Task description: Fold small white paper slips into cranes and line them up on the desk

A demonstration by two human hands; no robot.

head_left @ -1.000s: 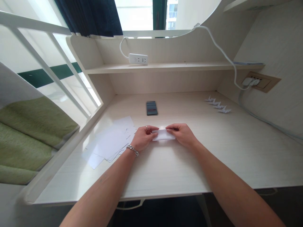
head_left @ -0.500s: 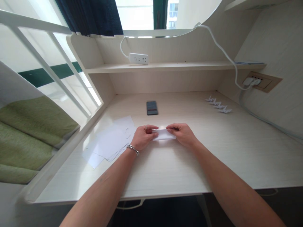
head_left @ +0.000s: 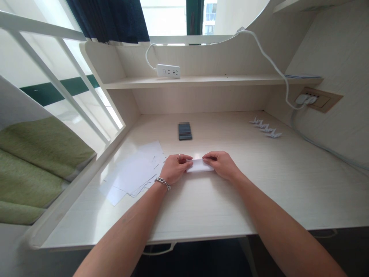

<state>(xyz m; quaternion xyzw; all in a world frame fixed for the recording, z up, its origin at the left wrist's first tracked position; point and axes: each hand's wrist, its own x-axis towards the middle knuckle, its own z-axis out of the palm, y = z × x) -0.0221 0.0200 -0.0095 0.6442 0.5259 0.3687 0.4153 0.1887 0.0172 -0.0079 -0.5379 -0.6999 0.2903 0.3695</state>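
Observation:
Between my hands, over the middle of the desk, is a strip-shaped folded sheet of white paper (head_left: 198, 166). My left hand (head_left: 175, 167) pinches its left end between thumb and fingers; a ring and a chain bracelet show on that side. At the right end my right hand (head_left: 220, 163) grips the upper corner with thumb and fingertips. Loose white paper sheets (head_left: 134, 169) lie overlapping to the left, close beside my left hand. Several folded paper cranes (head_left: 266, 127) stand in a slanting row at the back right.
A dark, blurred-out flat object (head_left: 185, 131) lies beyond my hands on the desk (head_left: 288, 184). On the shelf (head_left: 207, 79) sits a white power strip (head_left: 168, 71). A white cable (head_left: 271, 59) hangs down to the wall socket (head_left: 319, 100) at right. A railing borders the left.
The folded paper has tilted slightly, so its face shows a bit differently and its lower edge sits a little lower. Both hands keep their hold, almost in place.

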